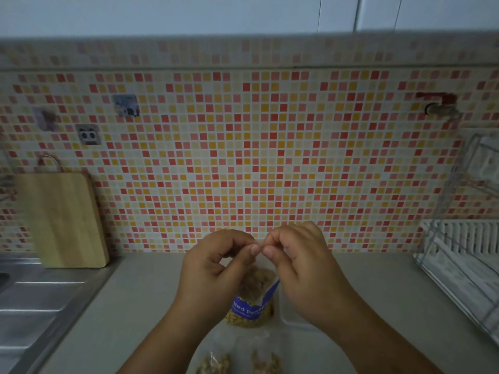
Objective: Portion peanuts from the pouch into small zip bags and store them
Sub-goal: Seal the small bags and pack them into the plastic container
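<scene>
The peanut pouch (pixel 252 300), clear with a blue label, stands on the grey counter (pixel 140 314) below my hands. My left hand (pixel 216 265) and my right hand (pixel 299 260) are raised above it, each pinching the top edge of the same thin clear plastic between thumb and forefinger. Whether that plastic is the pouch's top or a small zip bag cannot be told. Two small zip bags (pixel 213 361) (pixel 266 360) with peanuts lie at the near edge between my forearms.
A wooden cutting board (pixel 64 220) leans on the mosaic tile wall at the left. A steel sink drainboard (pixel 29 306) lies left of the counter. A white wire dish rack (pixel 464 255) stands at the right.
</scene>
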